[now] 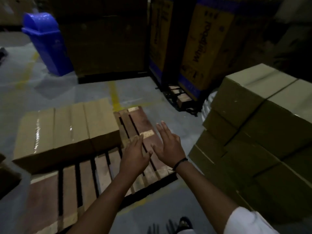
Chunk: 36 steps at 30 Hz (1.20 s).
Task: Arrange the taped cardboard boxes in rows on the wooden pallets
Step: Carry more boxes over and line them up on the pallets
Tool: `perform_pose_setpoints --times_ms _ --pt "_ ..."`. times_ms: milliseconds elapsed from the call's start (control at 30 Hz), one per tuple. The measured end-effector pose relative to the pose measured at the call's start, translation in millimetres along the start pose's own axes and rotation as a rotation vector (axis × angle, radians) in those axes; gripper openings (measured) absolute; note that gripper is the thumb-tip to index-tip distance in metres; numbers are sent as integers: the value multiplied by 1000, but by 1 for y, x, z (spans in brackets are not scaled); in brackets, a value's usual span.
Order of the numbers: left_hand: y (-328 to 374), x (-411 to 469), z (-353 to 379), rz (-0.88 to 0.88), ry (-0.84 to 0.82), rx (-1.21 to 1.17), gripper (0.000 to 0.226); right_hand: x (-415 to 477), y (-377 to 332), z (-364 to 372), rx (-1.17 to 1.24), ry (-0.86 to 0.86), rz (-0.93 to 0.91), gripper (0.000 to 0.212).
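A wooden pallet (70,186) lies on the floor in front of me. A row of taped cardboard boxes (64,132) sits along its far left part. To my right stands a stack of taped cardboard boxes (253,125), several layers high. My left hand (136,154) and my right hand (168,144) hover side by side above the bare right part of the pallet, fingers straight, holding nothing. A dark band circles my right wrist.
A blue swing-lid bin (45,41) stands at the back left. Tall appliance cartons (207,46) and a large dark carton (108,41) line the back. Yellow floor lines (114,95) cross the grey concrete. My sandalled foot (184,223) shows at the bottom.
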<state>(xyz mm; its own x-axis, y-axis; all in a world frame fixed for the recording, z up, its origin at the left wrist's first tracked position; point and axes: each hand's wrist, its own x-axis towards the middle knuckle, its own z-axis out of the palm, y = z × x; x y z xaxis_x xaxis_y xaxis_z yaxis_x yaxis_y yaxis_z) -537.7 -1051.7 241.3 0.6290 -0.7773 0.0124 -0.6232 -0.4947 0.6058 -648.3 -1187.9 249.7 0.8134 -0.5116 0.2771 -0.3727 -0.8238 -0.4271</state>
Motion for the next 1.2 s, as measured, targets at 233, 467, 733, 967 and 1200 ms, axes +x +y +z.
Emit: perform_pose_setpoints --times_ms 233,467,733,967,1200 --pt "132 37 61 239 -77 -64 77 -40 111 -94 -3 170 246 77" --pt "263 82 128 451 -150 -80 76 -69 221 -204 -64 294 448 75" --pt "338 133 179 520 -171 -122 73 -61 316 -276 -110 304 569 75" --pt "352 211 187 556 -171 -98 71 12 380 -298 -229 251 699 74" --pt "352 319 180 658 -179 -44 61 85 424 -275 -306 116 883 80"
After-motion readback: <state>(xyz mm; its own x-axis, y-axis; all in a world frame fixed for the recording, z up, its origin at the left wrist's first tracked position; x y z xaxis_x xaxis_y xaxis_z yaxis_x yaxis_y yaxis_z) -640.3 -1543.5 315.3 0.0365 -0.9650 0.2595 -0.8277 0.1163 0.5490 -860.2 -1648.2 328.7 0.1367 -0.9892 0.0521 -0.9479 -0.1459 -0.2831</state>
